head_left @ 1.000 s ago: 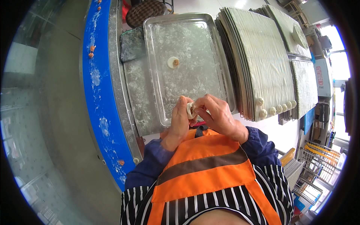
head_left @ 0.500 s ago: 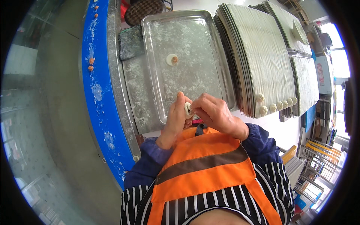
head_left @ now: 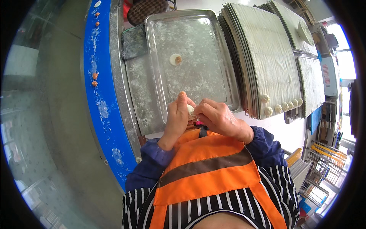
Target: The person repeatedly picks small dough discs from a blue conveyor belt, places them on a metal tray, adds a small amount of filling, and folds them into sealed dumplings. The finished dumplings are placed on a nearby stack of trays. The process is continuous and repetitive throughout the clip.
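Observation:
Above the near edge of a floured metal tray (head_left: 160, 76), my left hand (head_left: 177, 118) cups a small white dough bun (head_left: 190, 112), thumb pointing up. My right hand (head_left: 216, 116) pinches the bun's edge with its fingertips; the filling inside is hidden. In the tray lies a round dough wrapper (head_left: 172, 59) with a lump of orange-brown filling (head_left: 178, 59) on it. Several finished pleated buns (head_left: 278, 108) sit along the near edge of a stack of flat trays (head_left: 263, 57) to the right.
A blue conveyor belt (head_left: 100, 87), dusted with flour, runs along the left and carries filling lumps (head_left: 95, 79) and a white wrapper (head_left: 97, 4) at its far end. A checkered round stool (head_left: 146, 11) stands beyond the tray. Wire racks (head_left: 324, 164) are at the far right.
The bun's opening has drawn closer together under my right fingers. On the belt, the filling lumps have shifted toward me, and a white wrapper has come into view at the far end.

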Action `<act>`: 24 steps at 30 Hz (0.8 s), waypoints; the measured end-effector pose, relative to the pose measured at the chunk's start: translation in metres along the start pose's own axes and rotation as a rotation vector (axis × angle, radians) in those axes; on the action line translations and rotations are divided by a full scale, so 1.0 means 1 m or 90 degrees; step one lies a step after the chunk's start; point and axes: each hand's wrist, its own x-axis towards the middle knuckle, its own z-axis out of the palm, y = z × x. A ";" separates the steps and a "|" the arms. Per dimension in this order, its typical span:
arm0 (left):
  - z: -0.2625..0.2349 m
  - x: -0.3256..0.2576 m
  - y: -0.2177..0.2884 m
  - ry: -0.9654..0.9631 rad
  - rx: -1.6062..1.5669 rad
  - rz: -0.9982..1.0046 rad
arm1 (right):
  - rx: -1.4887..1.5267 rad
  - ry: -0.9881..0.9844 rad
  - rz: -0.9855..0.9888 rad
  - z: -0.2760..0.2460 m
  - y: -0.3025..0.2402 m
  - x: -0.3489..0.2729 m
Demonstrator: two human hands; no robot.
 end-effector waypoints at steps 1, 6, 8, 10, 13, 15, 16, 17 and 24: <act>-0.003 0.002 -0.003 -0.002 0.038 0.001 | 0.001 -0.004 0.024 0.000 0.000 0.000; -0.010 0.006 0.005 -0.061 -0.096 -0.059 | -0.029 -0.016 0.001 0.004 0.009 0.009; -0.014 0.007 0.006 -0.090 -0.164 -0.061 | -0.052 0.005 0.008 0.008 0.017 0.006; -0.020 0.009 -0.001 -0.101 -0.149 -0.052 | -0.064 0.016 -0.018 0.008 0.015 0.013; -0.020 0.009 0.001 -0.069 -0.058 -0.091 | -0.050 -0.019 -0.026 0.011 0.009 0.015; -0.022 0.016 -0.003 -0.074 -0.038 -0.076 | -0.038 -0.031 -0.039 0.013 0.011 0.015; -0.023 0.018 -0.005 -0.077 -0.028 -0.069 | -0.036 -0.023 -0.052 0.015 0.015 0.014; -0.024 0.016 -0.004 -0.097 -0.072 -0.095 | -0.035 -0.019 -0.065 0.016 0.018 0.011; -0.031 0.020 -0.002 -0.198 -0.105 -0.150 | -0.149 -0.060 -0.097 0.011 0.006 0.017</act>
